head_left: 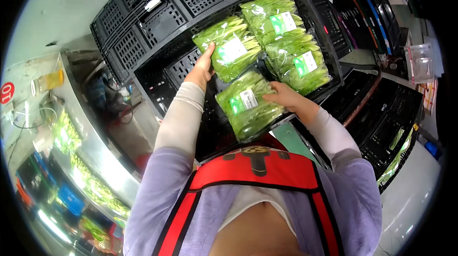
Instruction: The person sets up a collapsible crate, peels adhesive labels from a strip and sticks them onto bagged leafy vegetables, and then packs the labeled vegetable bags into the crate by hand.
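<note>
A black plastic crate [160, 67] in front of me holds several clear plastic bags of leafy green vegetables with white and green labels. At the left edge of one bag of greens [224, 65], my left hand [205, 65] grips with the thumb on top, its other fingers mostly hidden. My right hand [293, 98] is closed on the right side of the nearest bag of greens [253, 122], which is close to the crate's front. Two more bags, an upper one [267, 10] and a lower one [291, 51], lie along the right side of the crate.
Stacked black crates [138, 22] stand behind, and other black crates [381, 113] are at the right. On the left, a metal counter [102, 137] carries more greens [90, 175]. A clear plastic container [421, 63] sits at the far right.
</note>
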A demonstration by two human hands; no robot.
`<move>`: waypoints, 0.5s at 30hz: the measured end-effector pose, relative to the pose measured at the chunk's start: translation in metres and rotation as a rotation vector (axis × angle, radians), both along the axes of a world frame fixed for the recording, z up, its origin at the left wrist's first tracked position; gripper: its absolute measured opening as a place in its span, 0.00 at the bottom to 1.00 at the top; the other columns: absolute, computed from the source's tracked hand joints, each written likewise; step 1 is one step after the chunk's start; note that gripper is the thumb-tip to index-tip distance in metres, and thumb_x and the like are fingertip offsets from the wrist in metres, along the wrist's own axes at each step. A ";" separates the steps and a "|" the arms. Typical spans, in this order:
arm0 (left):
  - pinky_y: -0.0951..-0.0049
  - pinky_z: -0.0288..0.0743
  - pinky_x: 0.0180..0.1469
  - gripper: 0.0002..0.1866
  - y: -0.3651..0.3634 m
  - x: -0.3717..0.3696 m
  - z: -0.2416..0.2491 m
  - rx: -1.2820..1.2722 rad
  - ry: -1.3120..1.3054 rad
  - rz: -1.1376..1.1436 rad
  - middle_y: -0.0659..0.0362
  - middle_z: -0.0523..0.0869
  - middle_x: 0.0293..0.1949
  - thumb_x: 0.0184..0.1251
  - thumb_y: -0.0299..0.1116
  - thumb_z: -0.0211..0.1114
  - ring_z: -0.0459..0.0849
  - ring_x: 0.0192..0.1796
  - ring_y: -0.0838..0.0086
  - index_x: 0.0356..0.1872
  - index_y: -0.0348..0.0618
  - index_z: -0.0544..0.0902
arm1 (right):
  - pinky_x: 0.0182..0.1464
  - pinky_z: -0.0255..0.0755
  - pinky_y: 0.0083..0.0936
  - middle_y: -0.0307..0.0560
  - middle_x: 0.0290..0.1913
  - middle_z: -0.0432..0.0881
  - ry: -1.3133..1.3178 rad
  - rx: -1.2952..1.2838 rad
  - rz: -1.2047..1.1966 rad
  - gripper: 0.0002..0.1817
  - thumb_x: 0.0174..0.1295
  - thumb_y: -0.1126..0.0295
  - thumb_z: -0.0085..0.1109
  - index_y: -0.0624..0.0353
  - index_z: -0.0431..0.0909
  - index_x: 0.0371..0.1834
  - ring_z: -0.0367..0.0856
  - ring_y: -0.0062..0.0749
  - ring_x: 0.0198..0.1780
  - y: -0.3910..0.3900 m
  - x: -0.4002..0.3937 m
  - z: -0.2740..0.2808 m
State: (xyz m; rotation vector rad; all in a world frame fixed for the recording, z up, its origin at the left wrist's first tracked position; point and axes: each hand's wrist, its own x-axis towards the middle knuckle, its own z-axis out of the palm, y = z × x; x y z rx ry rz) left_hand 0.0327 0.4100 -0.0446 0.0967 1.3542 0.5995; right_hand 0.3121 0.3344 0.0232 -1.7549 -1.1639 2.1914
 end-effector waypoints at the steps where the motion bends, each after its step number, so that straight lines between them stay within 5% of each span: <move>1: 0.62 0.50 0.65 0.41 -0.002 0.001 0.006 -0.003 0.002 0.007 0.60 0.70 0.62 0.54 0.66 0.57 0.64 0.64 0.69 0.63 0.50 0.66 | 0.44 0.71 0.23 0.48 0.46 0.77 0.002 -0.003 0.007 0.27 0.53 0.72 0.63 0.69 0.67 0.56 0.76 0.27 0.44 -0.001 0.001 -0.010; 3: 0.61 0.48 0.66 0.43 -0.006 0.002 0.017 0.049 -0.046 0.014 0.60 0.65 0.65 0.55 0.66 0.56 0.61 0.66 0.66 0.66 0.50 0.62 | 0.44 0.70 0.22 0.49 0.45 0.78 -0.127 0.177 0.065 0.31 0.52 0.72 0.64 0.68 0.63 0.59 0.75 0.27 0.43 0.002 0.000 -0.019; 5: 0.60 0.46 0.67 0.44 -0.014 0.000 0.014 0.081 -0.060 0.033 0.60 0.60 0.68 0.56 0.67 0.54 0.57 0.68 0.64 0.68 0.49 0.58 | 0.43 0.72 0.26 0.56 0.43 0.79 -0.218 0.340 0.303 0.33 0.52 0.71 0.62 0.67 0.60 0.61 0.78 0.35 0.41 0.002 0.001 -0.023; 7: 0.56 0.50 0.64 0.41 -0.023 -0.006 -0.008 0.045 -0.038 0.101 0.58 0.62 0.67 0.55 0.66 0.55 0.57 0.68 0.65 0.65 0.51 0.63 | 0.41 0.73 0.32 0.61 0.40 0.79 -0.619 0.475 0.669 0.33 0.52 0.70 0.60 0.66 0.59 0.61 0.79 0.47 0.40 0.002 -0.015 0.014; 8: 0.54 0.48 0.66 0.42 -0.025 -0.003 0.010 0.005 0.044 0.138 0.57 0.57 0.69 0.57 0.64 0.55 0.52 0.70 0.62 0.68 0.50 0.57 | 0.39 0.73 0.38 0.62 0.36 0.79 -0.647 0.668 0.670 0.28 0.51 0.70 0.58 0.65 0.65 0.57 0.78 0.54 0.38 -0.007 -0.015 0.013; 12: 0.59 0.52 0.66 0.42 -0.046 -0.001 0.032 0.059 0.223 0.314 0.49 0.61 0.66 0.60 0.56 0.58 0.59 0.67 0.60 0.67 0.39 0.54 | 0.37 0.73 0.39 0.57 0.34 0.79 -0.376 0.962 0.873 0.13 0.49 0.70 0.57 0.62 0.73 0.38 0.78 0.51 0.35 -0.015 -0.042 0.026; 14: 0.61 0.59 0.63 0.37 -0.062 0.001 0.076 0.193 0.184 0.234 0.44 0.67 0.62 0.62 0.48 0.59 0.66 0.63 0.59 0.65 0.34 0.57 | 0.38 0.72 0.41 0.56 0.33 0.79 -0.281 0.795 1.064 0.12 0.49 0.67 0.56 0.60 0.75 0.36 0.78 0.51 0.36 -0.019 -0.071 0.025; 15: 0.60 0.59 0.62 0.37 -0.072 0.001 0.045 0.254 0.183 0.223 0.44 0.68 0.60 0.61 0.46 0.60 0.66 0.62 0.59 0.64 0.33 0.58 | 0.38 0.72 0.41 0.56 0.34 0.80 -0.208 0.713 1.151 0.13 0.49 0.66 0.56 0.60 0.76 0.36 0.78 0.52 0.37 -0.021 -0.083 0.012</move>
